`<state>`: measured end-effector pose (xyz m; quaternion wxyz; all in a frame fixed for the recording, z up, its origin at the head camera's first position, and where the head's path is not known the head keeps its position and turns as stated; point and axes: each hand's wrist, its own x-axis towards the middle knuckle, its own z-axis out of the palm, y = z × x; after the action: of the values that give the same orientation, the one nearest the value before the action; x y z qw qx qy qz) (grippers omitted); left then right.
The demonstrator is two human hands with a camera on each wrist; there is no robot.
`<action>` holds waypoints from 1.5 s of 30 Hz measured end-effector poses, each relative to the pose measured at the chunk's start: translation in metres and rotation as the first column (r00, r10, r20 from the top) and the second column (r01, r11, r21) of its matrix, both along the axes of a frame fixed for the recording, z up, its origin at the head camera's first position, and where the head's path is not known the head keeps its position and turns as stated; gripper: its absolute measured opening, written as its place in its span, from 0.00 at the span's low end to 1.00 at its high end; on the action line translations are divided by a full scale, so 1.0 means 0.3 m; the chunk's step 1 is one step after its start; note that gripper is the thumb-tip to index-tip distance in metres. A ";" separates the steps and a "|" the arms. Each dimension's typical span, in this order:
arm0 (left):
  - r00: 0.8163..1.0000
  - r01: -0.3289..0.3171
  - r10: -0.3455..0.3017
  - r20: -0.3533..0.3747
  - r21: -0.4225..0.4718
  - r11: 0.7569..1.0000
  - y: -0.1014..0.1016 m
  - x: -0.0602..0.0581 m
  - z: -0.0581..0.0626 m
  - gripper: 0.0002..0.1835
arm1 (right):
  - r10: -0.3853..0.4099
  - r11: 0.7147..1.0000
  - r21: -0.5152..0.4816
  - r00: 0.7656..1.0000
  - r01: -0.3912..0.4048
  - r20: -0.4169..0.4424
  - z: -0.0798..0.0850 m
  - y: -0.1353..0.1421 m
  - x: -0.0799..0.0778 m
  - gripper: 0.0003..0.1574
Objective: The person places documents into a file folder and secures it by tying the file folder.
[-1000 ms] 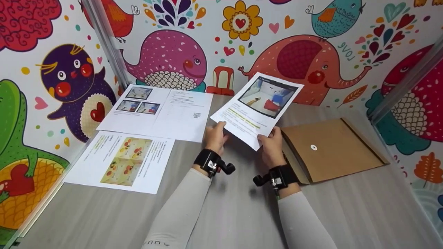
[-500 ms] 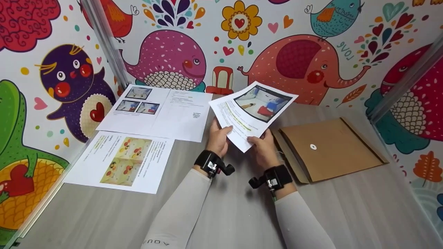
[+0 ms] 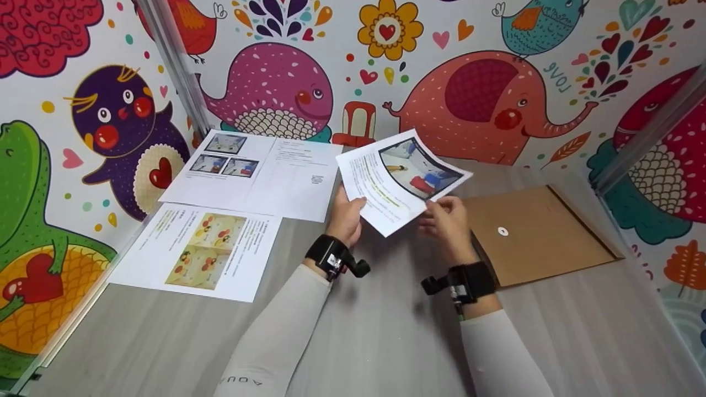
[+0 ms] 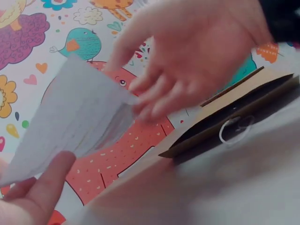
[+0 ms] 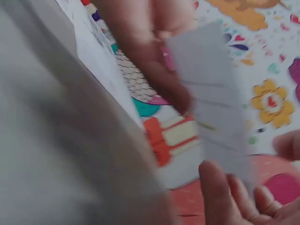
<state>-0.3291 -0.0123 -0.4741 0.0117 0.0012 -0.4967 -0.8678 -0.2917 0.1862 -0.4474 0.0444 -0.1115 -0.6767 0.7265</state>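
A printed paper sheet (image 3: 405,182) with a photo and yellow-highlighted lines is held up above the table, bowed along its middle. My left hand (image 3: 346,218) grips its lower left edge, thumb (image 4: 58,171) on the printed face. At the lower right edge is my right hand (image 3: 449,226), thumb and fingers apart; in the left wrist view the right hand (image 4: 192,56) is blurred, its fingertips close to the sheet's corner. A brown envelope (image 3: 543,237) with a white button lies right of my right hand. In the left wrist view the envelope (image 4: 243,110) gapes, a white string loop at its mouth.
Two printed sheets lie on the left of the grey table (image 3: 364,331): an upper sheet (image 3: 298,187) with small photos and a lower sheet (image 3: 242,292) with a yellow picture. Cartoon-printed walls (image 3: 380,105) stand behind and at both sides.
The sheet has tipped and bowed more in my left hand. My right hand has shifted right along its edge, with its fingers loosened. The sheets on the table and the envelope stay put.
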 end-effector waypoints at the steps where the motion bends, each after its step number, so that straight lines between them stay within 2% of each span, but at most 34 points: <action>1: 1.000 0.007 -0.007 -0.009 -0.005 1.000 -0.005 0.004 0.002 0.39 | -0.023 0.996 0.089 0.999 0.026 -0.027 0.009 0.026 0.006 0.13; 2: 1.000 0.012 -0.012 -0.016 -0.013 1.000 -0.010 0.008 0.004 0.39 | -0.048 0.977 0.207 0.997 0.059 -0.056 0.015 0.056 0.012 0.14; 3: 1.000 0.020 -0.021 -0.021 -0.022 1.000 -0.016 0.013 0.007 0.40 | -0.069 0.939 0.329 0.994 0.094 -0.089 0.015 0.092 0.016 0.14; 4: 0.999 0.029 -0.030 -0.029 -0.036 0.999 -0.022 0.018 0.009 0.40 | -0.091 0.885 0.446 0.989 0.136 -0.120 0.011 0.129 0.019 0.15; 6: 0.998 0.046 -0.049 -0.044 -0.055 0.997 -0.035 0.031 0.012 0.40 | -0.124 0.744 0.640 0.980 0.194 -0.153 -0.003 0.210 0.029 0.17; 8: 0.998 0.052 -0.055 -0.033 -0.090 0.995 -0.052 0.044 0.013 0.39 | -0.122 0.610 0.771 0.983 0.183 -0.136 -0.019 0.289 0.039 0.19; 11: 0.999 0.045 -0.047 -0.018 -0.129 0.991 -0.082 0.056 0.010 0.38 | -0.054 0.500 0.865 0.998 0.035 -0.009 -0.032 0.386 0.055 0.29; 13: 0.999 0.043 -0.044 -0.008 -0.150 0.988 -0.102 0.056 0.009 0.38 | 0.008 0.428 0.898 0.994 -0.099 0.106 -0.033 0.434 0.062 0.39; 14: 0.999 0.042 -0.044 -0.008 -0.154 0.987 -0.112 0.054 0.009 0.38 | 0.040 0.404 0.899 0.985 -0.171 0.170 -0.031 0.452 0.063 0.44; 17: 0.999 0.047 -0.048 -0.004 -0.150 0.988 -0.136 0.047 0.014 0.38 | 0.116 0.359 0.863 0.934 -0.356 0.338 -0.037 0.474 0.058 0.58; 19: 0.999 0.050 -0.049 0.008 -0.145 0.988 -0.152 0.046 0.018 0.37 | 0.154 0.342 0.833 0.900 -0.435 0.407 -0.050 0.468 0.050 0.62; 20: 0.999 0.047 -0.045 0.015 -0.146 0.988 -0.159 0.046 0.021 0.37 | 0.165 0.338 0.825 0.891 -0.453 0.422 -0.059 0.460 0.047 0.63; 22: 0.999 0.045 -0.041 0.026 -0.153 0.987 -0.171 0.047 0.027 0.35 | 0.173 0.326 0.829 0.891 -0.455 0.421 -0.077 0.440 0.041 0.62; 25: 0.998 0.056 -0.052 0.027 -0.154 0.986 -0.182 0.048 0.034 0.34 | 0.161 0.309 0.857 0.911 -0.413 0.380 -0.100 0.419 0.035 0.57; 31: 0.992 0.128 -0.123 0.041 -0.159 0.979 -0.190 0.054 0.040 0.34 | 0.159 0.306 0.915 0.962 -0.262 0.223 -0.127 0.395 0.022 0.43; 34: 0.986 0.163 -0.154 0.064 -0.175 0.971 -0.193 0.059 0.048 0.34 | 0.157 0.311 0.935 0.980 -0.170 0.126 -0.135 0.382 0.015 0.35; 37: 0.978 0.201 -0.187 0.088 -0.191 0.961 -0.199 0.062 0.059 0.33 | 0.133 0.337 0.934 0.988 -0.116 0.075 -0.138 0.374 0.013 0.32; 42: 0.967 0.247 -0.225 0.118 -0.239 0.939 -0.220 0.063 0.068 0.34 | 0.113 0.395 0.915 0.993 -0.085 0.044 -0.131 0.369 0.017 0.32; 45: 0.960 0.275 -0.253 0.116 -0.254 0.927 -0.232 0.061 0.072 0.35 | 0.129 0.446 0.891 0.991 -0.085 0.029 -0.124 0.375 0.019 0.33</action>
<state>-0.3109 -0.0818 -0.4526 -0.1254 -0.0319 -0.6049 -0.7857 -0.2861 0.2988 -0.4845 0.0648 -0.0136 -0.9608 0.2691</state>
